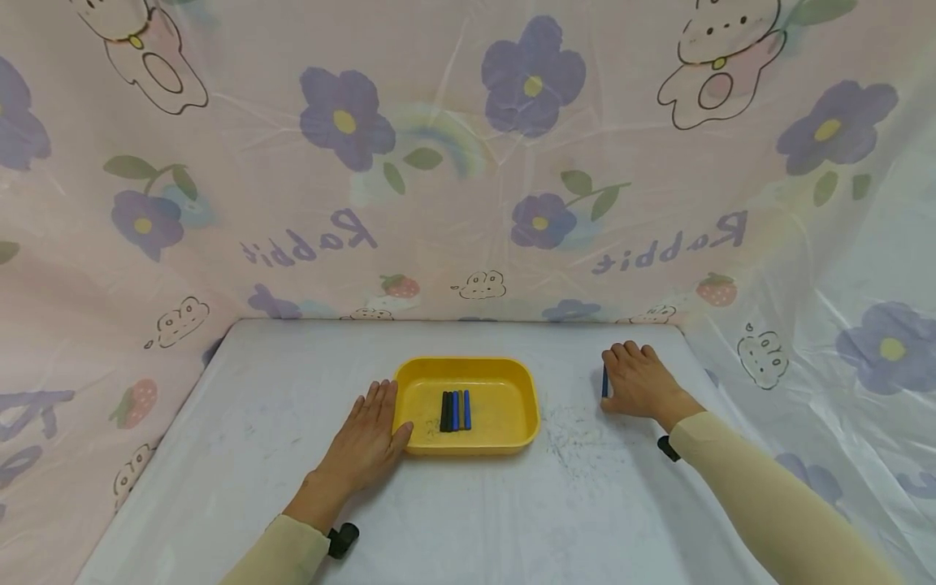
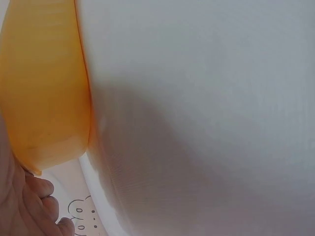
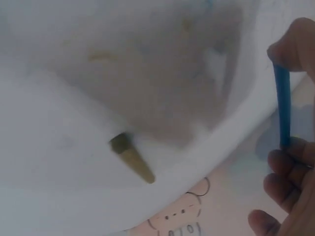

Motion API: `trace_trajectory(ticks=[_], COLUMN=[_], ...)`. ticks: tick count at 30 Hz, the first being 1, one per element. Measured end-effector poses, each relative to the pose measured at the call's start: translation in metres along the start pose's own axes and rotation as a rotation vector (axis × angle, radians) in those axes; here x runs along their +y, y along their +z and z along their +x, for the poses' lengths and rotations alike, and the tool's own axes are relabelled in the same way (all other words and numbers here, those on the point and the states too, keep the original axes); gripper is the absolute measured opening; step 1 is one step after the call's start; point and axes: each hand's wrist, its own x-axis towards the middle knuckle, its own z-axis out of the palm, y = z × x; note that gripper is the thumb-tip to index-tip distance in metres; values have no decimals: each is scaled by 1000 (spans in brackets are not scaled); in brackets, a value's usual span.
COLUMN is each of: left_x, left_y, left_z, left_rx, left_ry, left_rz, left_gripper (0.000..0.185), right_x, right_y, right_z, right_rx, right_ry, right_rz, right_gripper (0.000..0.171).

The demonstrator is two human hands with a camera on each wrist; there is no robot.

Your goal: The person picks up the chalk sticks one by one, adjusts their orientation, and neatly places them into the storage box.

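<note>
Your left hand [image 1: 366,443]: flat, fingers straight, resting against the yellow tray [image 1: 512,431]. Your right hand [image 1: 639,380]: well right of the tray, pinching a blue stick [image 3: 282,105]. Sticks [image 1: 455,410]: in tray, between your hands.

We wear close-fitting, pale cream sleeves on both arms; each sleeve ends at the wrist and leaves the hand bare. The left hand [image 1: 368,443] and the right hand [image 1: 639,380] carry no gloves or rings that we can make out. A small black fitting sits under each wrist at the cuff: one on the left, rounded and knob-like, and one on the right, of which only a short black edge shows.
</note>
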Motion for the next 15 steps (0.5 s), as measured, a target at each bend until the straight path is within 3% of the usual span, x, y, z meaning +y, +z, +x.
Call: trace_trajectory(ticks=[15], left_x=[1], left_y=[-5], left_z=[1], left_rx=[4], left_ry=[24], left_rz=[46], left_gripper=[80], right_x=[-36], right_y=[-35], right_z=[10], right_rx=[24], right_ry=[-32], right_rz=[-40], right_gripper=[64])
